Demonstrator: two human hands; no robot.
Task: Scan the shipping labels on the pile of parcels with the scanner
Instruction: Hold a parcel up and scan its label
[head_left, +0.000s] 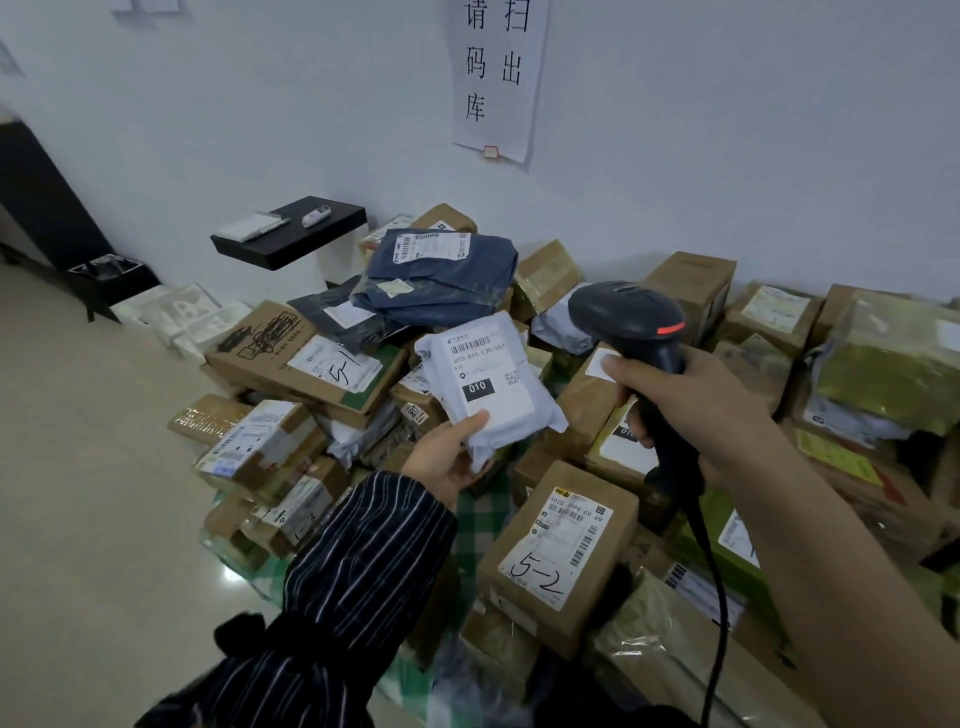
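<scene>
My left hand holds up a small white poly-bag parcel above the pile, its shipping label with a barcode and a black "010" patch facing me. My right hand grips the handle of a black corded scanner, whose head sits just right of the parcel and points left toward it. A red strip shows on the scanner's head. Its cable hangs down past my right forearm. The pile of parcels spreads below both hands.
Cardboard boxes marked "5-1" and "5-2" lie in the pile, with dark blue bags on top at the back. A black wall shelf juts out at the left. Bare floor lies left of the pile.
</scene>
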